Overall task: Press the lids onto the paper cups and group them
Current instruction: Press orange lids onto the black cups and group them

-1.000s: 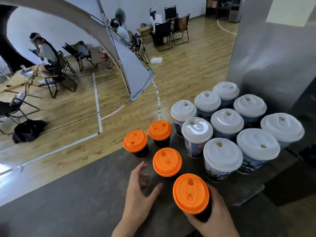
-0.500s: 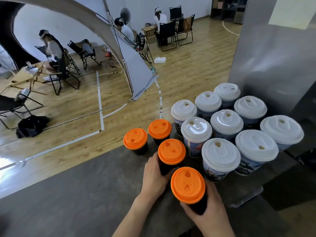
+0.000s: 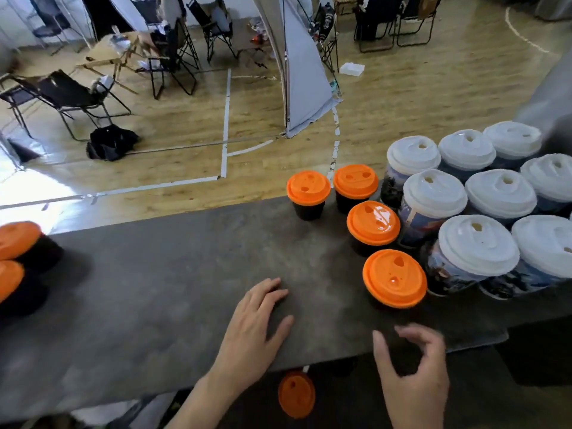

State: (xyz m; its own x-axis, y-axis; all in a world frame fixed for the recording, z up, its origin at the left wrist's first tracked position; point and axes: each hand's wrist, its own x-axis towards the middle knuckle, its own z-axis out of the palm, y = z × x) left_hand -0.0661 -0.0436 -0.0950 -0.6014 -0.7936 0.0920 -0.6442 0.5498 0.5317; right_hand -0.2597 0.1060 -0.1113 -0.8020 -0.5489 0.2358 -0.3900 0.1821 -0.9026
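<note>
Where the dark grey tabletop point(image 3: 154, 289) ends at 6 o'clock, a loose-looking orange plastic lid point(image 3: 296, 394) shows below its edge; what it rests on cannot be told. The left hand point(image 3: 250, 332) lies palm down over the tabletop, its fingers point(image 3: 266, 289) straight and slightly spread, holding nothing. The right hand point(image 3: 411, 376) hovers at 5 o'clock, its fingers loosely curled with the thumb apart from them, also empty.

At 12 o'clock from the right hand stands the nearest black paper cup point(image 3: 394, 278), its orange lid on. Beyond it, three more orange-lidded black cups point(image 3: 373, 222) stand close together toward 12 o'clock. Just beside them, at 2 o'clock, taller printed paper cups with white lids point(image 3: 478, 244) are packed in a cluster. Well apart at 9 o'clock, two orange-lidded cups at the left edge point(image 3: 17, 239) sit partly cut off. Farther off lie a wooden floor point(image 3: 185, 140) and black folding chairs point(image 3: 71, 94).
</note>
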